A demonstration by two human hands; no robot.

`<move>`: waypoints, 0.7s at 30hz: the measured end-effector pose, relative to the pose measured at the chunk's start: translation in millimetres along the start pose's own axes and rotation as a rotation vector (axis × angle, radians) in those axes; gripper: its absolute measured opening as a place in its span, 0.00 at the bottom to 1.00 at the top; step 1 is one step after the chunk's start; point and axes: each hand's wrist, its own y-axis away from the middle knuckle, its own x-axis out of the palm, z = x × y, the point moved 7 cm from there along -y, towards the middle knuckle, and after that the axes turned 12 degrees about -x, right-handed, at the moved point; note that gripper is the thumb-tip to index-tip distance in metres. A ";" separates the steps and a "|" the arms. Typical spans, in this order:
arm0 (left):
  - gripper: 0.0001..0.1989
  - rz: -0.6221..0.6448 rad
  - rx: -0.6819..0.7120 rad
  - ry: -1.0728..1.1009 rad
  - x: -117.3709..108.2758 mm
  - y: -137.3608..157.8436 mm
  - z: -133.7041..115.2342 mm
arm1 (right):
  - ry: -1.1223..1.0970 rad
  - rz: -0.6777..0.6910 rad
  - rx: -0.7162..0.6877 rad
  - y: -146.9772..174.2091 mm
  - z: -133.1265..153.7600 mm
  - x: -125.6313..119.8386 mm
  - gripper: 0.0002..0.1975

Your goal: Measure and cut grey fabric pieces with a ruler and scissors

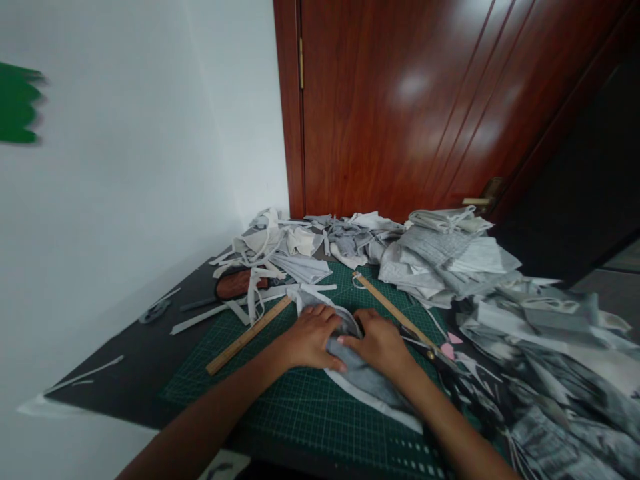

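Note:
A grey fabric piece with a white edge band (355, 373) lies on the green cutting mat (285, 400). My left hand (314, 337) rests on its upper left part, thumb spread away from the fingers, palm down. Close by, my right hand (380, 340) touches the fabric near the white edge, with thumb and forefinger apart and the other fingers partly hidden. To the left of the fabric is a wooden ruler (250, 335); a second wooden ruler (395, 310) lies beyond my right hand. Dark-handled scissors (435, 357) sit just right of that hand.
Cut grey and white fabric scraps (350, 237) line the back by the wooden door (380, 120). Stacked fabric pieces (445, 257) and a loose fabric heap (565, 360) fill the right. A brown-and-black object (235, 285) lies left among white strips. A white wall (125, 167) borders the table.

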 end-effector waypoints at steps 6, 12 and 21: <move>0.62 0.179 -0.132 -0.032 15.6 4.4 15.1 | 0.002 0.090 -0.010 -7.4 -6.1 19.2 0.10; 0.47 -0.027 -0.257 -0.059 23.3 33.2 0.6 | 0.079 0.092 0.030 -16.9 -23.5 13.9 0.13; 0.49 -0.155 -0.353 -0.119 27.7 97.5 -23.4 | 0.143 0.081 -0.222 5.5 33.3 17.0 0.20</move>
